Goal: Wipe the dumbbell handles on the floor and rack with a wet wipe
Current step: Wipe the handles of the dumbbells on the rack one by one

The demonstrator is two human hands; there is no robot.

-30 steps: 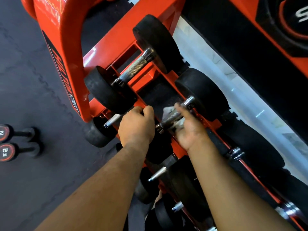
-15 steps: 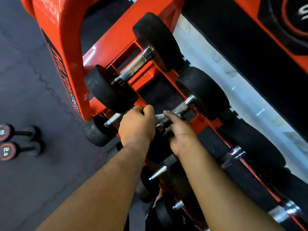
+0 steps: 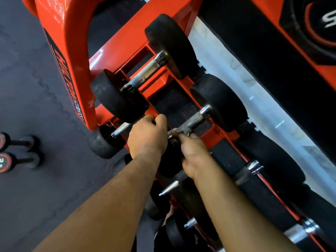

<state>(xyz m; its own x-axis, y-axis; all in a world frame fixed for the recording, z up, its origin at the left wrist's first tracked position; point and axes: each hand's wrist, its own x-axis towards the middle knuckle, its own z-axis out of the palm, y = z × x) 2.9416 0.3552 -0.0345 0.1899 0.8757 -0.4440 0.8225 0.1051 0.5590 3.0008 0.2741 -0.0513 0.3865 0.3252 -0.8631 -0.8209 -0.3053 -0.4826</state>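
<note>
Head view: the wet wipe [image 3: 175,130] is mostly hidden under the right hand [image 3: 190,153], only a pale blurred scrap showing at the fingertips. That hand curls around the near end of a knurled steel dumbbell handle [image 3: 194,120] on the orange rack [image 3: 116,44]. The left hand [image 3: 147,137] is fisted over the rack's front rail; its fingertips are hidden. 2 small dumbbells [image 3: 16,151] lie cropped at the left edge on the floor.

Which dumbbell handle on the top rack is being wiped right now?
The second dumbbell handle from the rack's end: the right hand grips its near end with the wet wipe. The end dumbbell handle beyond it is bare and untouched.
</note>
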